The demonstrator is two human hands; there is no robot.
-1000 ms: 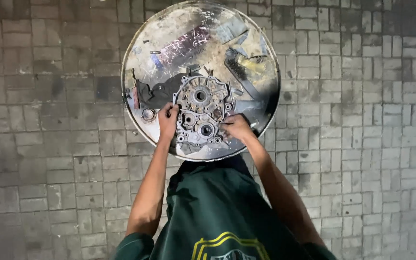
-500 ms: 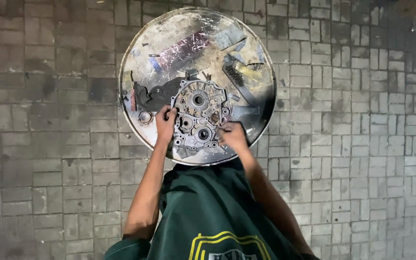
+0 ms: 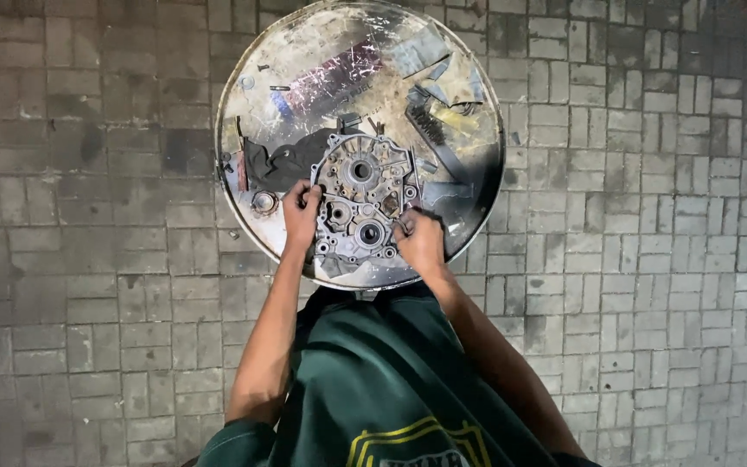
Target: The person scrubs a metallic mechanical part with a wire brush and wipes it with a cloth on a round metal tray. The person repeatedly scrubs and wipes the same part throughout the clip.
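Below, two hands, left hand (image 3: 301, 212), right hand (image 3: 419, 242), gripping one engine casing (image 3: 363, 203).

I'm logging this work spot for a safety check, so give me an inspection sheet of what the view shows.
Surface: round metal tray on a grey paved floor, stained and scratched.
Job's things: metal engine casing lying flat in the tray.
Clutter: dark rag, small ring-shaped part, scraps at the tray's far side.
Grippers: left hand and right hand both on the casing's edges.
Cables: nothing seen.
Surroundings: paving all round; green garment below.
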